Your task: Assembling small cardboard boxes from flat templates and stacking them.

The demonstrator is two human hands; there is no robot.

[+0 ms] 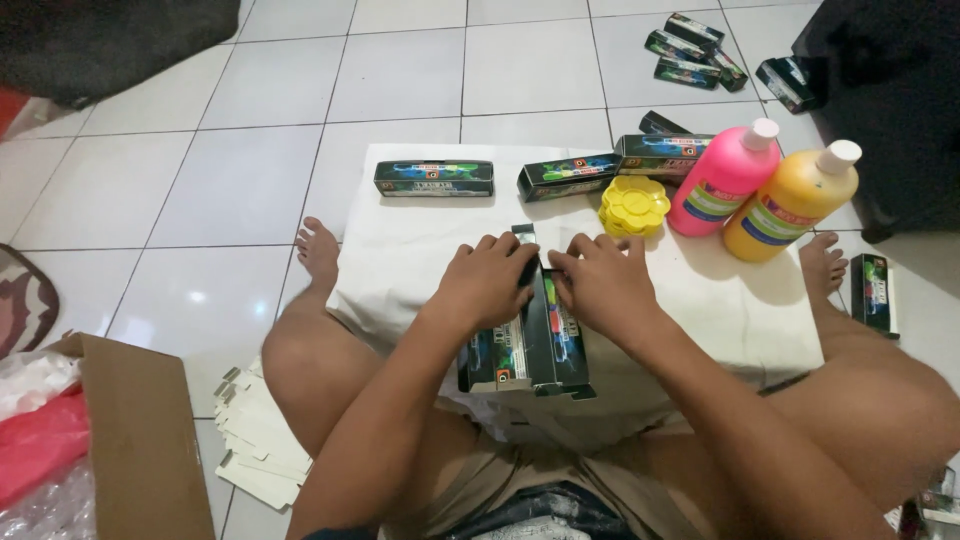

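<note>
Bare arms, bare feet, khaki shorts

Long dark printed carton (525,350), end flap open, lying on white cloth

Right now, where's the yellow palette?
Head view, right of centre: the yellow palette lies on the white cloth, left of the pink bottle.

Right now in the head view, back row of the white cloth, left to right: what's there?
Lone dark carton → angled dark carton → yellow flower-shaped palette → pink paint bottle → orange paint bottle.
</note>
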